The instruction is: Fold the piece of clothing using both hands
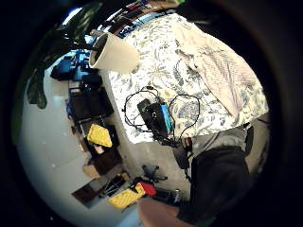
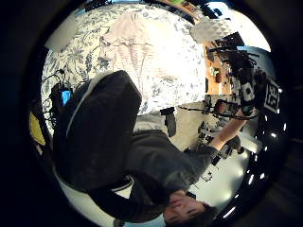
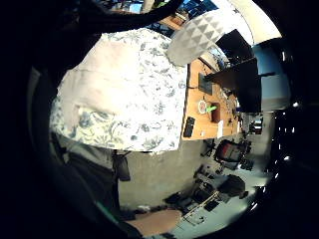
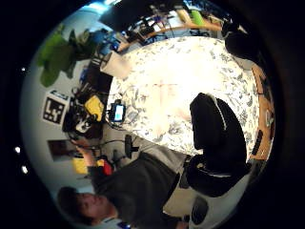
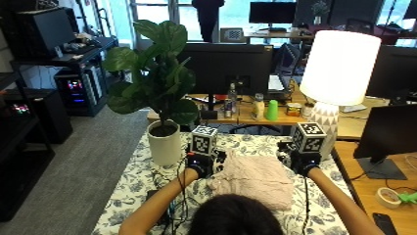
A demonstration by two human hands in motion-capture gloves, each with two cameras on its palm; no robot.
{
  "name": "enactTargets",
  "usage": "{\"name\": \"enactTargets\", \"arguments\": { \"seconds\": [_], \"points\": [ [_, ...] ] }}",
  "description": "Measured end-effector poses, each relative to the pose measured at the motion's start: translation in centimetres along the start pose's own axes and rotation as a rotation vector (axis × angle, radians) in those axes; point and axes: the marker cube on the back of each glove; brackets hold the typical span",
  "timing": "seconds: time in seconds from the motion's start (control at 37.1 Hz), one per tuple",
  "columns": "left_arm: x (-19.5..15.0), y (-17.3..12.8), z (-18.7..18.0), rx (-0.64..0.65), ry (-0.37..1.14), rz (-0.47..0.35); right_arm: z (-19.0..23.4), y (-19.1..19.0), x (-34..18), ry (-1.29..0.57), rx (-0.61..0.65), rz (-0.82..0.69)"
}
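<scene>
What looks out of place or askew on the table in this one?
Only the pink garment: it lies rumpled between the left hand and right hand, not yet neatly folded. Nothing looks spilled or damaged.

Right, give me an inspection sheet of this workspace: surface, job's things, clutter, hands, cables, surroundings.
Surface: table under a floral blue-and-white cloth.
Job's things: pale pink garment lying rumpled on the cloth between the hands.
Clutter: white plant pot with a leafy plant by the left hand; lamp with white shade by the right hand; small black device near the table's near edge.
Hands: left hand and right hand raised at the garment's far corners; fingers hidden, grip cannot be told.
Cables: black cable loops around the device.
Surroundings: wooden desk with monitors and bottles behind; grey carpet.
</scene>
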Motion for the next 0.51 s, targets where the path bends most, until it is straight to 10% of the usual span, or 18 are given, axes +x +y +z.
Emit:
{"name": "enactTargets", "arguments": {
  "seconds": [0.51],
  "points": [
    [0.6, -0.1, -2.7, 0.077, -0.138, -0.133, 0.4, -0.1, 4.0, -0.043, 0.019, 0.037]
  ]
}}
